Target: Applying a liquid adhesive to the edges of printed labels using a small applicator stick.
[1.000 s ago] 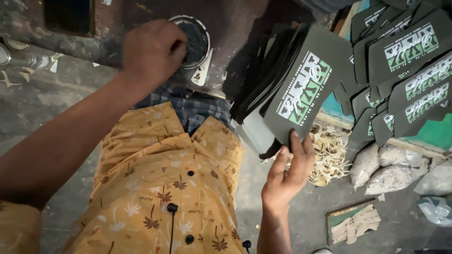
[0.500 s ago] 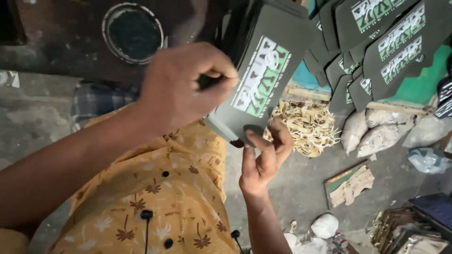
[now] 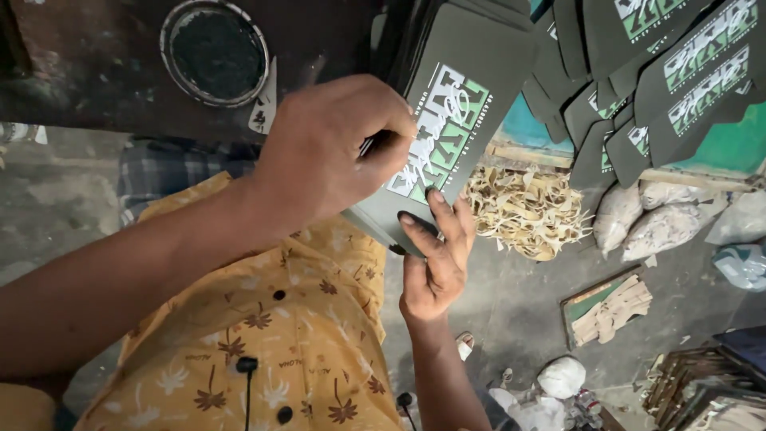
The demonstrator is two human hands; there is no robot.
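The work in hand seems to be the handling of one printed piece: a dark grey flat piece (image 3: 471,120) with a green and white print is taken between both hands, at the front of a thick stack of the same dark pieces. I judge that the piece is just being gripped or separated, and that the next move needs a firm pinch and a careful pull, so that only one piece comes away.

The left hand (image 3: 331,148) is closed over the left edge of the piece; its fingers curl around the edge and seem to pinch it, and a thin light object shows between the fingers, too small to identify. The right hand (image 3: 435,259) is below it, mostly open, with the fingertips pressed flat against the lower corner of the same piece, supporting it rather than grasping.

Above and left of the left hand stands a round tin (image 3: 215,52) with a dark content. To the right of both hands more printed pieces (image 3: 686,72) lie overlapping, and beside the right hand is a heap of pale scraps (image 3: 523,211).
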